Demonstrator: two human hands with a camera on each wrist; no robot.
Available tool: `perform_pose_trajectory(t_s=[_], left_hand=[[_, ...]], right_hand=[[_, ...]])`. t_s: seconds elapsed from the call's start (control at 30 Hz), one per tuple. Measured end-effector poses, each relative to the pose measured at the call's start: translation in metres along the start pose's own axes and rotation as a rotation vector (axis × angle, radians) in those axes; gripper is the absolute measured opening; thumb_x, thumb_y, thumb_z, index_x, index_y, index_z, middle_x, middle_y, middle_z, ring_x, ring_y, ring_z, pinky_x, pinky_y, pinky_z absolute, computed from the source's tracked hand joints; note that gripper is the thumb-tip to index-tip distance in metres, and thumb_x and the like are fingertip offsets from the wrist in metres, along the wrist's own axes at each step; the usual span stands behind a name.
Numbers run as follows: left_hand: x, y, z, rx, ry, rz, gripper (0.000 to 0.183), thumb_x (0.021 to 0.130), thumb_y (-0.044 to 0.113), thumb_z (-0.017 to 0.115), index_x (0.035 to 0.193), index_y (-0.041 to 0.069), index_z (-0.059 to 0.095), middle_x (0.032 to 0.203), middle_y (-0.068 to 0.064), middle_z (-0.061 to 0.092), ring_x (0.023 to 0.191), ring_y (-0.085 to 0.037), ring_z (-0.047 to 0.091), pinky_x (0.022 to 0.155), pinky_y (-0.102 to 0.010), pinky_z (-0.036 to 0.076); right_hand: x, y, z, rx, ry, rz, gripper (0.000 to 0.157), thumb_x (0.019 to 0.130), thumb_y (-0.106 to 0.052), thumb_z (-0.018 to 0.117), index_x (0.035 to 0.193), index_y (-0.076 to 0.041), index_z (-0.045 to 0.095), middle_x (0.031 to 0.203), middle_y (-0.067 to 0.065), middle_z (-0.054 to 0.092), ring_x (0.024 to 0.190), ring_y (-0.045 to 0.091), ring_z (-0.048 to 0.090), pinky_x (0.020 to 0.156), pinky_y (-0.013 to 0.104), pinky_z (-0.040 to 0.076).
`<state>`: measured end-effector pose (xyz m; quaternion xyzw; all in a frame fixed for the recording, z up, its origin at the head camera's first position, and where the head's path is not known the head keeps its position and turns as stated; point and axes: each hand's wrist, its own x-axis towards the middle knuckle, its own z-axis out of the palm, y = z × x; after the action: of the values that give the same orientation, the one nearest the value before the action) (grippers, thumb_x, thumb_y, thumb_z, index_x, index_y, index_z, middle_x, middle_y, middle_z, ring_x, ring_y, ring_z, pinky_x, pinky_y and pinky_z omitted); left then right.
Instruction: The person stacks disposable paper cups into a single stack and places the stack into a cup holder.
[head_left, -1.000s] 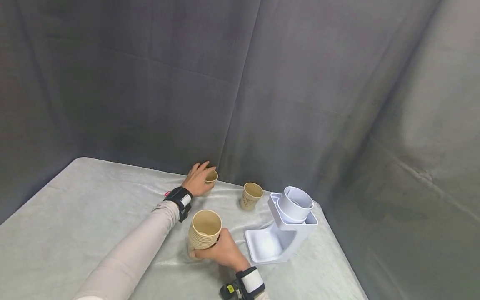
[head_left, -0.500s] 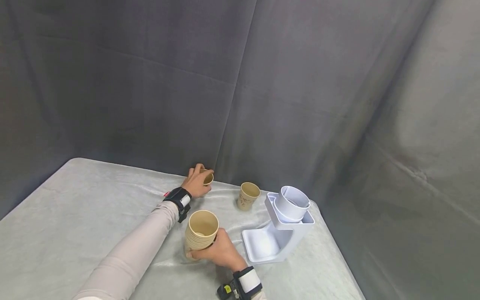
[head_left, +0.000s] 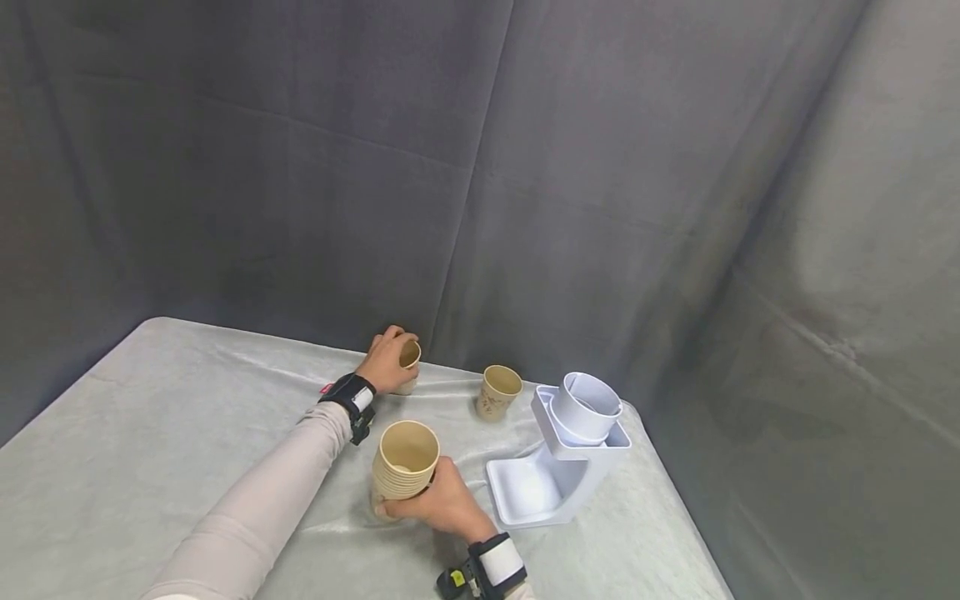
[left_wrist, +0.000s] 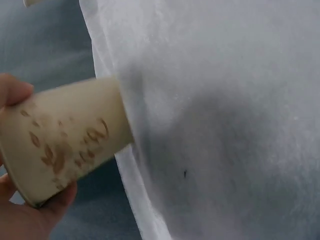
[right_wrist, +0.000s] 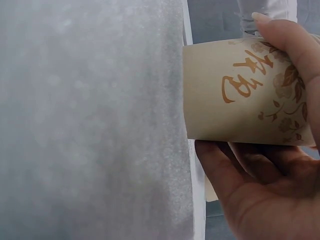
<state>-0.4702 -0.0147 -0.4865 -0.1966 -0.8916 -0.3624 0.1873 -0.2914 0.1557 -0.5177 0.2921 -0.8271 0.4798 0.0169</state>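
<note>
At the far edge of the table, my left hand [head_left: 388,363] holds a beige paper cup [head_left: 409,355] near its rim. The left wrist view shows this cup's brown leaf print [left_wrist: 57,157], its base right at the cloth. Nearer to me, my right hand [head_left: 442,500] is wrapped around a stack of nested paper cups [head_left: 408,454], mouths up. Orange writing and flowers show on the outermost cup [right_wrist: 220,95] in the right wrist view. Another paper cup [head_left: 498,392] stands upright between the left hand and a white plastic stand.
The white stand [head_left: 525,492] at the right has a tray-like base and a round cup-shaped top [head_left: 587,407]. A pale cloth covers the table [head_left: 187,433]. Grey curtains [head_left: 360,167] hang behind and to the right.
My left hand has moved slightly left along the far edge, its cup with it, away from the other single cup. The right hand keeps its hold on the stack in place.
</note>
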Motion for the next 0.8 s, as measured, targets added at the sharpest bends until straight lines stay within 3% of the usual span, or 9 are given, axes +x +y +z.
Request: perform_pose_trajectory(t_s=[0.2,0.47,0.6,0.8], left_hand=[[-0.002,0.001,-0.015,-0.061,0.097,-0.012,0.058,0.075,0.028,0.069,0.124,0.003,0.052,0.122,-0.017,0.045,0.105,-0.037,0.043,0.086,-0.049,0.041],[-0.01,0.017,-0.036,-0.098,0.18,-0.014,0.059,0.074,0.034,0.069,0.123,0.005,0.053,0.118,-0.013,0.048,0.106,-0.032,0.044,0.085,-0.048,0.041],[-0.014,0.024,-0.044,-0.091,0.198,-0.02,0.058,0.074,0.035,0.068,0.123,0.007,0.054,0.118,-0.011,0.049,0.107,-0.031,0.044,0.086,-0.047,0.041],[-0.024,0.034,-0.056,-0.07,0.243,0.036,0.055,0.076,0.037,0.067,0.123,0.011,0.055,0.118,-0.008,0.048,0.107,-0.028,0.044,0.082,-0.043,0.044]], right_hand=[[-0.001,-0.015,-0.002,0.01,0.001,-0.01,0.064,0.057,-0.025,0.084,0.115,-0.021,0.056,0.101,-0.006,0.064,0.091,0.009,0.06,0.085,0.031,0.047],[-0.002,-0.041,-0.011,0.019,-0.013,0.009,0.06,0.059,-0.015,0.082,0.113,-0.01,0.058,0.1,0.0,0.065,0.09,0.014,0.061,0.085,0.03,0.047],[0.0,-0.035,-0.011,0.03,-0.012,0.012,0.058,0.059,-0.016,0.082,0.112,-0.011,0.059,0.099,0.0,0.065,0.09,0.014,0.061,0.085,0.032,0.047],[0.005,-0.004,-0.002,0.031,-0.016,-0.008,0.063,0.058,-0.029,0.084,0.115,-0.023,0.056,0.103,-0.006,0.064,0.093,0.01,0.059,0.087,0.032,0.046]])
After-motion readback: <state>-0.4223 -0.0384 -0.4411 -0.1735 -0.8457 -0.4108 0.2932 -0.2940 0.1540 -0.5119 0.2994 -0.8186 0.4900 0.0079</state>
